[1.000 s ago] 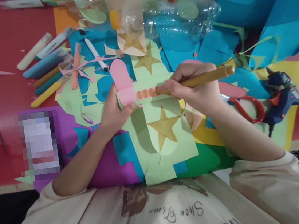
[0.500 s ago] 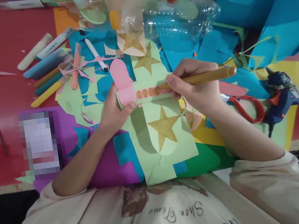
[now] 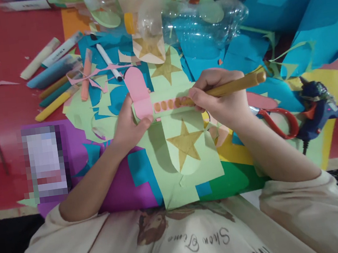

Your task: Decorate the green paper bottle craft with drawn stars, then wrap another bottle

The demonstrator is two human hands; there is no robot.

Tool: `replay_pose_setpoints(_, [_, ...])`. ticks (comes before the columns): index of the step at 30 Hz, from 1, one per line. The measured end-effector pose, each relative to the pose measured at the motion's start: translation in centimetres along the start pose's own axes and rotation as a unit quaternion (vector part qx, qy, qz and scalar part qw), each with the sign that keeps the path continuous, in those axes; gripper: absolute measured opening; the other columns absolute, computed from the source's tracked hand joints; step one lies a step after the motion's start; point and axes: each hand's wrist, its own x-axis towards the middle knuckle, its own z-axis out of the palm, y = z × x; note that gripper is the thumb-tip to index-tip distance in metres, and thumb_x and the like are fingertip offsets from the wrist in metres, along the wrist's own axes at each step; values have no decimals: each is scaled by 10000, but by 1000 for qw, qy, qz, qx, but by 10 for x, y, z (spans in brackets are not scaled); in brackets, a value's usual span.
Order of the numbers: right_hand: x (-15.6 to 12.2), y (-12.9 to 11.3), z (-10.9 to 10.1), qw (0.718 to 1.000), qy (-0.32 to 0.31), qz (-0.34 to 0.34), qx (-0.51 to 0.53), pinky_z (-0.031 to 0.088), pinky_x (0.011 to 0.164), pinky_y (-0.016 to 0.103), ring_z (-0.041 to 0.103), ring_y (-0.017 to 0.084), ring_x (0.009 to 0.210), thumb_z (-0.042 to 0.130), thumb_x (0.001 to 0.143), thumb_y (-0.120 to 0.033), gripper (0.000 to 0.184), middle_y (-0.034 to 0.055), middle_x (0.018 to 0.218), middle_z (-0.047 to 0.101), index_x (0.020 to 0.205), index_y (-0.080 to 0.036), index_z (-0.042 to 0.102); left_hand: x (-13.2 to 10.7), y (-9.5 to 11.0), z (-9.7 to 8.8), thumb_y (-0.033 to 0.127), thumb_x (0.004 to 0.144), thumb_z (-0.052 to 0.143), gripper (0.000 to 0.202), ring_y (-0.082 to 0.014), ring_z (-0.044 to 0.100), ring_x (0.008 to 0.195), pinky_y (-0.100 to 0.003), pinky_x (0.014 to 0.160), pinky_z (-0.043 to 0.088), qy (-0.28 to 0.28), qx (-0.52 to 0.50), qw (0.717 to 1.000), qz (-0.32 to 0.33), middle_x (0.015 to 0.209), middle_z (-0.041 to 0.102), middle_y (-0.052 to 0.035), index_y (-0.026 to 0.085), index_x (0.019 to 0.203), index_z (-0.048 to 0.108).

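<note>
My right hand (image 3: 219, 95) is closed around a mustard-yellow marker (image 3: 235, 86), its tip down at a pink strip (image 3: 170, 104) with a row of orange-brown ovals. That strip runs along a pale green paper cutout (image 3: 179, 87), which has brown-gold stars on its upper and lower flaps. At the cutout's left end, my left hand (image 3: 132, 121) pinches the paper, thumb on top of a pink rounded tab (image 3: 139, 89). The fingers beneath are partly hidden. Under the cutout lies a larger pale green sheet (image 3: 206, 171).
Clear plastic bottles (image 3: 192, 19) lie across the back. Several markers (image 3: 52, 71) and paper scraps are at left, near a blurred-out rectangular object (image 3: 45, 161). Red-handled scissors (image 3: 281, 124) and a blue glue gun (image 3: 319, 111) lie to the right. Blue paper (image 3: 323, 19) fills the far right.
The marker's back end has shifted slightly left and down, with a small motion of my right hand. My left hand and the cutout stay in place.
</note>
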Motion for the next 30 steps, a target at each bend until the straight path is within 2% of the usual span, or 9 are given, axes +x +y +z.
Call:
replay_pose_setpoints(7, [-1, -1, -1, 1000, -10, 0, -17, 331, 410, 270, 436, 97, 457, 639, 832, -313, 372, -33, 486, 489, 533, -225, 435, 0, -1, 0, 373, 835, 605, 520, -312, 549, 1259, -530, 1044, 473, -10, -9, 1000, -3, 1352, 576, -62, 315, 1331, 457])
replay_pose_setpoints(12, [0, 1, 2, 1000, 2, -3, 28, 332, 382, 268, 456, 88, 415, 641, 854, -405, 404, -31, 494, 524, 558, -231, 427, 0, 2, 0, 408, 856, 572, 495, -302, 552, 1257, -502, 1043, 478, -10, 1, 1000, 0, 1344, 580, -60, 307, 1326, 454])
replay_pose_setpoints(17, [0, 2, 1, 998, 29, 16, 60, 382, 363, 245, 502, 92, 390, 623, 863, -485, 380, -49, 477, 551, 617, -243, 466, 1, 3, 0, 364, 844, 568, 501, -285, 556, 1260, -484, 1051, 481, -12, -8, 1000, 4, 1356, 576, -53, 311, 1327, 446])
replay_pose_setpoints(21, [1, -3, -2, 996, 32, 18, 85, 418, 365, 217, 528, 76, 390, 590, 897, -442, 314, -55, 511, 588, 667, -242, 516, 2, 2, 0, 384, 855, 565, 484, -290, 562, 1252, -494, 1041, 488, -10, -9, 1000, 14, 1343, 587, -55, 303, 1317, 447])
replay_pose_setpoints(25, [2, -8, -4, 996, 46, -8, 80, 358, 355, 224, 504, 71, 371, 679, 840, -371, 338, -58, 485, 567, 616, -226, 471, 2, 2, 0, 437, 880, 561, 463, -279, 564, 1250, -485, 1057, 481, -5, -8, 1000, 22, 1338, 592, -43, 298, 1308, 452])
replay_pose_setpoints(30, [3, -4, -3, 998, 46, 16, 26, 334, 393, 267, 461, 84, 383, 689, 825, -399, 423, -53, 449, 502, 551, -235, 411, 2, 5, -1, 331, 877, 550, 443, -263, 575, 1244, -456, 1040, 499, -3, 10, 1000, 25, 1333, 599, -49, 278, 1307, 456])
